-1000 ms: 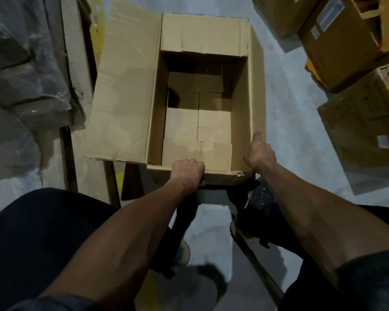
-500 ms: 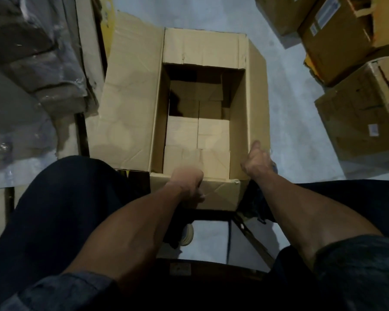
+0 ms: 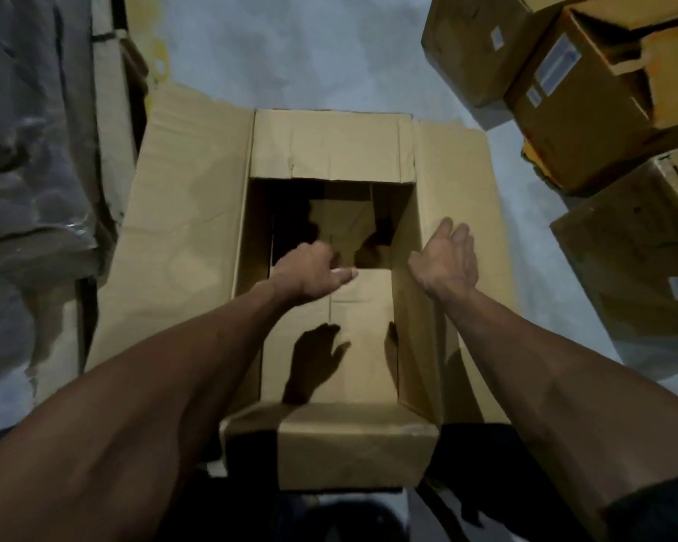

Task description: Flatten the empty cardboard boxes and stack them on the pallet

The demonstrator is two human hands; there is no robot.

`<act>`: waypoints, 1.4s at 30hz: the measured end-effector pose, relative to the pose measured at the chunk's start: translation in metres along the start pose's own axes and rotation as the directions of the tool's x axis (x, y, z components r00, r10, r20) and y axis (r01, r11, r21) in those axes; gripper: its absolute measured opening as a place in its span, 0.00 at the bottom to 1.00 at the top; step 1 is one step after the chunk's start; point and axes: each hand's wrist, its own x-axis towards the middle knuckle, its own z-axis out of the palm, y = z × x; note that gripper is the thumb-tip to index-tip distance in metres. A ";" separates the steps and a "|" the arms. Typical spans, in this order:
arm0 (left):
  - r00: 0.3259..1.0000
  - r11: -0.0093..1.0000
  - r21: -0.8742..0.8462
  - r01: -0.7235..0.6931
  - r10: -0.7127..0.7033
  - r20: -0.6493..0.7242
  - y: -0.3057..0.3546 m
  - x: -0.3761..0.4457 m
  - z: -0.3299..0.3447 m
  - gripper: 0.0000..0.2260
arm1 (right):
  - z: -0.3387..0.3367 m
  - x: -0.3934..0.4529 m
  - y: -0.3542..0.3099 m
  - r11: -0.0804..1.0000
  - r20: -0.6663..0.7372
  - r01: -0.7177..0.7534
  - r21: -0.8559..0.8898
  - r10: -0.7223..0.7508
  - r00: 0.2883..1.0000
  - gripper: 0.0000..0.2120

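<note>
Both hands inside open cardboard box [image 3: 196, 213]

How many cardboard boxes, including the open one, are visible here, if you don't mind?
4. The open box lies between the hands; three more stand at right: far, middle, near. Others may sit out of frame.

Empty brown cardboard box [image 3: 196, 244] stands upright on grey floor, open top. All four top flaps folded outward: left flap wide and creased, right flap narrower, far and near flaps short. Bottom flaps inside partly parted, dark gap at far end.
</note>
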 end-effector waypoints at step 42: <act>0.982 0.858 0.510 0.063 0.037 -0.184 0.022 0.246 -0.125 0.22 | 0.025 0.055 -0.024 0.989 0.009 -0.040 0.140 0.039 0.999 0.29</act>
